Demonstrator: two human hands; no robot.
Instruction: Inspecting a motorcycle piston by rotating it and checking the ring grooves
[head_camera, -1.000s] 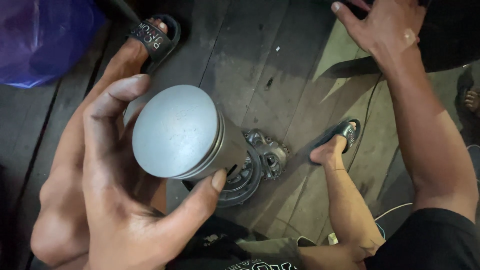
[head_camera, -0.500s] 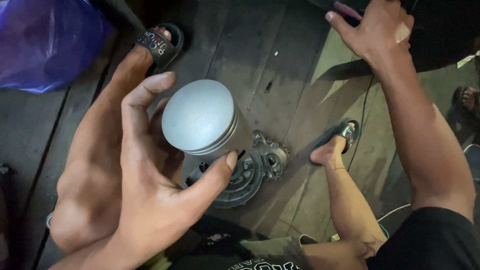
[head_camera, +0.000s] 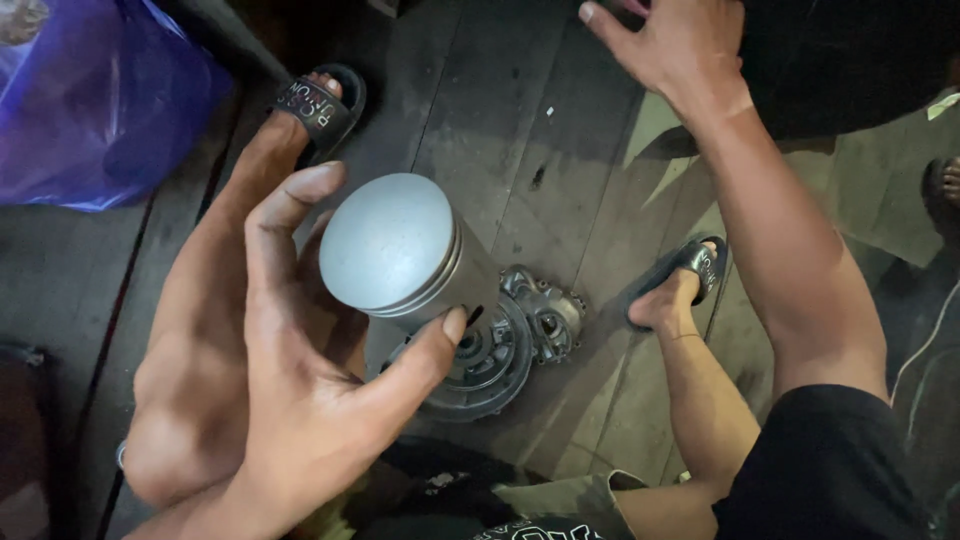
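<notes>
**Now: piston held up in the left hand, crown toward the camera**

Left hand (head_camera: 290, 400) grips a grey metal piston (head_camera: 395, 250) between thumb and fingers: the thumb tip presses the skirt on the lower right, the index finger curls over the upper left edge. The flat crown faces the camera; ring grooves show as thin bands just below its rim. The piston hangs in the air above a round engine casing (head_camera: 500, 350) that lies on the dark plank floor (head_camera: 560, 120).

Right hand (head_camera: 680, 45) is stretched away to the top of the view, fingers spread and loose, holding nothing that I can see; what it reaches for is cut off by the frame edge.

Judgement on handling: the grip is a two-point pinch on a smooth, likely oily cylinder. It would be surer with more fingers wrapped round the skirt, and pressure kept off the ring bands. Holding it low over the floor limits damage if it slips. The casing directly beneath is a hard thing to fall on.

Surroundings: a sandalled foot (head_camera: 310, 105) at upper left, another sandalled foot (head_camera: 685, 280) right of the casing, a purple plastic bag (head_camera: 100, 100) in the corner.
</notes>
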